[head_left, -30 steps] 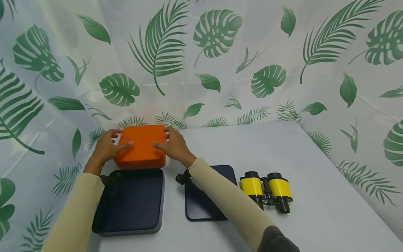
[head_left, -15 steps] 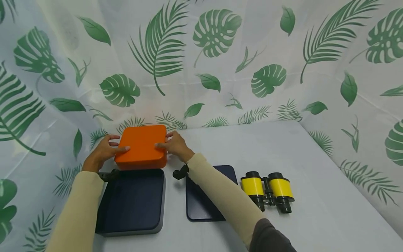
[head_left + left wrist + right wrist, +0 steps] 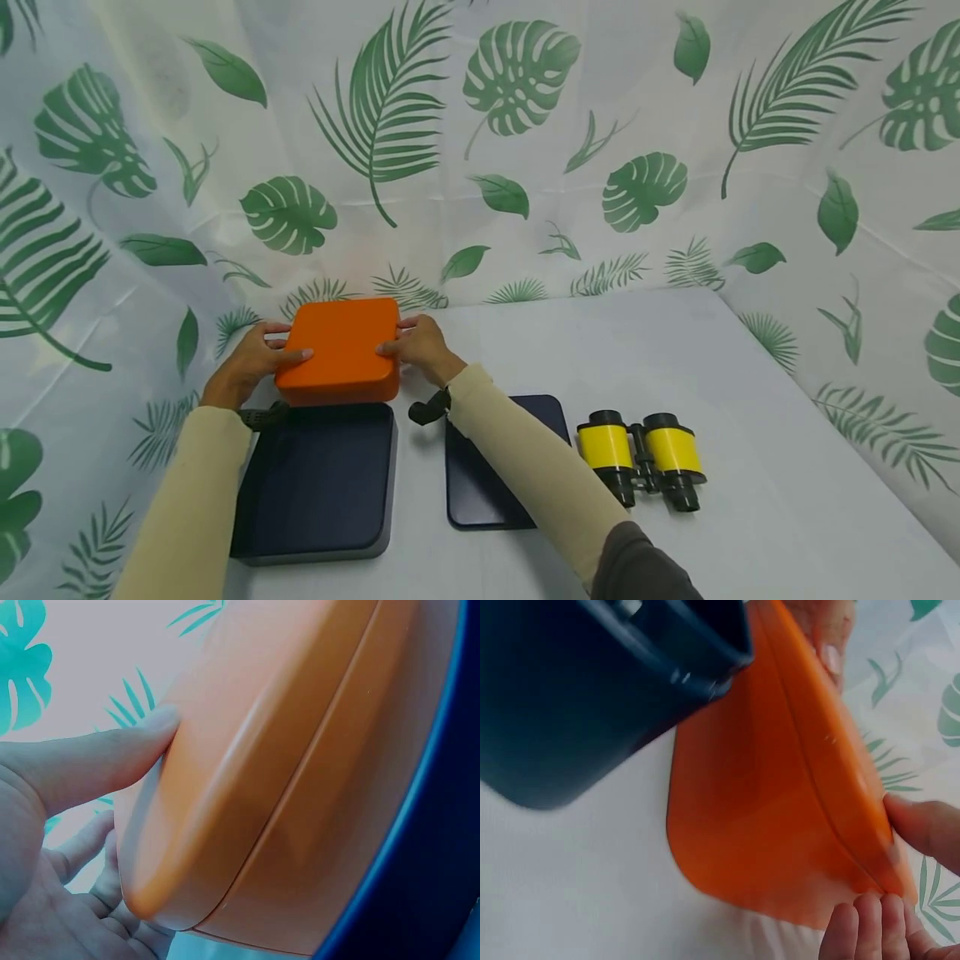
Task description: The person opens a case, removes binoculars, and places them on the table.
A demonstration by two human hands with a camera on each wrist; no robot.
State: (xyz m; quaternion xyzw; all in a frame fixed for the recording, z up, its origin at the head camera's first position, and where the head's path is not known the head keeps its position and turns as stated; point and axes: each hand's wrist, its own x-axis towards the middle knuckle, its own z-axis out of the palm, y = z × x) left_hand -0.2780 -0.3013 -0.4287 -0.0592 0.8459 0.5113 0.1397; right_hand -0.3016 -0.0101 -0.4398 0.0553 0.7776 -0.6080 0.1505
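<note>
We find the smooth orange rectangular box with rounded corners at the far left of the white cloth-covered table, in roughly the same place as a second ago. The hold is what has changed. The left hand has dropped a little along the box's left side, its fingers now lower beside the wall. The right hand has slipped its fingers from the far right top edge down to the right side, and its thumb has drawn back toward that edge.

Now we see each hand pinching the box, thumb over the top edge and fingers at the side; how firmly, we cannot tell. A thin seam runs round the wall, with no clear gap along the part we see. For the work in hand, we judge this a more even hold on opposite sides, better suited to steadying the upper part or shifting it.

Just near of the box lies an open dark navy rectangular tray with raised walls. To its right, a flat navy panel with rounded corners lies partly under the cream right sleeve. Farther right we see yellow-and-black binoculars; none of these appears to have been moved.
</note>
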